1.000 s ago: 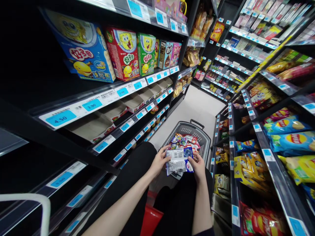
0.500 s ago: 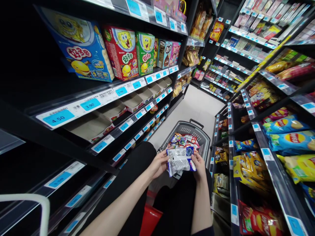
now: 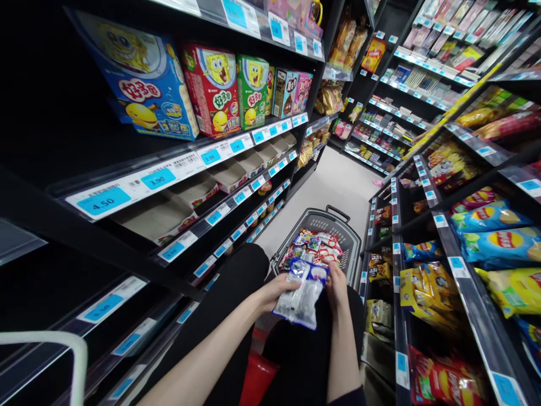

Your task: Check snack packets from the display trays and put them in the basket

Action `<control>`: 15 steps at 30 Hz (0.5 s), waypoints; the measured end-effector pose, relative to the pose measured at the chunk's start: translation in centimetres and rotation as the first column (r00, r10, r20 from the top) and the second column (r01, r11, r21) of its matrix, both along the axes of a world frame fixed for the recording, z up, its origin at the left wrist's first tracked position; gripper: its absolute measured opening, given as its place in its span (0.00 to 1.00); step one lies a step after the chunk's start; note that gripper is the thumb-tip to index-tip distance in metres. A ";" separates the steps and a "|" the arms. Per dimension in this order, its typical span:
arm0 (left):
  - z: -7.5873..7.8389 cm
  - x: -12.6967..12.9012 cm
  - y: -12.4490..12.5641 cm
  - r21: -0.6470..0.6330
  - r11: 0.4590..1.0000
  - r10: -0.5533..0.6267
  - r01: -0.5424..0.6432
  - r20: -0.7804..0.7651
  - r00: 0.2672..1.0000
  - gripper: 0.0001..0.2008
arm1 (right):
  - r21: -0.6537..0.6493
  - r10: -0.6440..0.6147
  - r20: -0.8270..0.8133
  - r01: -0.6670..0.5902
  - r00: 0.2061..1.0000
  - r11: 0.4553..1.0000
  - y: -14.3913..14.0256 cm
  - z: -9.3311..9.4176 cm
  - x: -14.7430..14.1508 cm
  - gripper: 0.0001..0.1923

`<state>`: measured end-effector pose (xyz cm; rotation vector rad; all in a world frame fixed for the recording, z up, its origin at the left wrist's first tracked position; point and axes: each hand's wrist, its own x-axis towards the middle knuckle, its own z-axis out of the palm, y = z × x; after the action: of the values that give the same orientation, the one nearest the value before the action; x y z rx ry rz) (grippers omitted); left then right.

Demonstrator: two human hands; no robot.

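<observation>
While the person crouches in a shop aisle, both hands hold one snack packet (image 3: 301, 293), a blue-edged, partly clear bag, tilted over the dark-clad knees and just in front of the basket (image 3: 347, 232). The left hand (image 3: 276, 291) has its grip clamped on the packet's left side, the fingers closed over its upper corner. The right hand (image 3: 337, 286) has its grip closed on the packet's right edge, with the fingertips partly hidden behind the bag. The grey basket stands on the pale floor (image 3: 333, 183) beyond the hands and is filled with small, brightly printed packets (image 3: 316, 245). To the left, dark shelves bear blue price labels (image 3: 158, 179); cartoon-printed boxes (image 3: 211, 90) stand upright on an upper shelf, and open cardboard trays (image 3: 192, 192) lie on the shelf below. To the right, bags of crisps (image 3: 492, 217) lie stacked on the facing shelves. A red object (image 3: 257, 383) shows low between the legs; what it is cannot be told.
</observation>
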<state>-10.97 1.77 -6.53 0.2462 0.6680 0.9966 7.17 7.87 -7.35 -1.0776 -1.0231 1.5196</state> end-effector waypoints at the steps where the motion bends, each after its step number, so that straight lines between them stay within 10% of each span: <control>1: -0.1 0.1 0.4 0.002 0.996 0.091 -0.091 -0.008 0.996 0.22 | -0.001 0.004 -0.008 -0.004 1.000 1.000 0.0 0.2 -0.1 0.17; 7: 0.0 -0.2 1.9 0.009 0.876 0.482 -0.482 -0.037 0.876 0.19 | 0.045 0.143 -0.019 -0.142 0.990 0.989 -1.7 0.9 -3.7 0.39; 15: 0.9 -0.8 1.3 0.069 0.820 0.572 -0.568 -0.136 0.809 0.31 | 0.144 0.050 -0.005 -0.048 0.999 0.988 -2.0 0.9 -5.6 0.46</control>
<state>-11.74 3.09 -5.67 0.1418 0.8960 1.5802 1.56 5.92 -6.41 -0.9499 -1.1425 1.4643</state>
